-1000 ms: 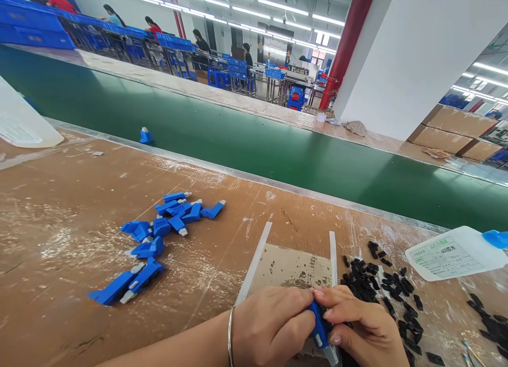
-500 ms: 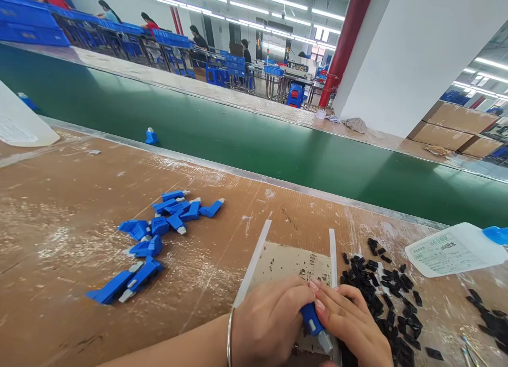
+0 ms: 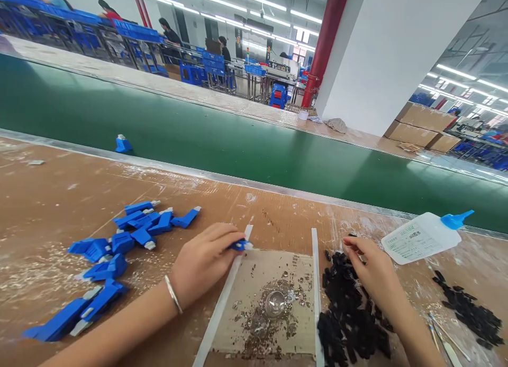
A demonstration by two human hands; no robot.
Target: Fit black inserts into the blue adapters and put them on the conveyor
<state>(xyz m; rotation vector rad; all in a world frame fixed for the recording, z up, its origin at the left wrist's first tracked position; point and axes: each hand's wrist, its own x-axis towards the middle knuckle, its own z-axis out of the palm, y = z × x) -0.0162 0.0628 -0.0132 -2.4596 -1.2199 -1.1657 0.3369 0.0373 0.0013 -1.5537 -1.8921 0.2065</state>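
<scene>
My left hand (image 3: 208, 258), with a metal bangle at the wrist, is closed round a blue piece (image 3: 239, 245) with a pale tip, above the upper left corner of a cardboard sheet (image 3: 289, 266). Over the upper edge of a heap of small black parts (image 3: 345, 303) is my right hand (image 3: 371, 264), thumb and forefinger nearly together; anything between them is too small to make out. White strips flank the cardboard, which carries dark specks and a round clear blob (image 3: 274, 303). Several blue pieces (image 3: 122, 242) with pale tips lie scattered at left.
A white bottle with a blue nozzle (image 3: 423, 237) lies right of my right hand. More black parts (image 3: 472, 309) and thin sticks (image 3: 450, 335) are at far right. Beyond the table edge runs a green belt (image 3: 222, 139) bearing one blue piece (image 3: 123, 144). People sit in the background.
My hands have come apart: the left moved up and left with the blue piece, the right went to the black heap. The blob on the cardboard is now uncovered. The view has shifted right.
</scene>
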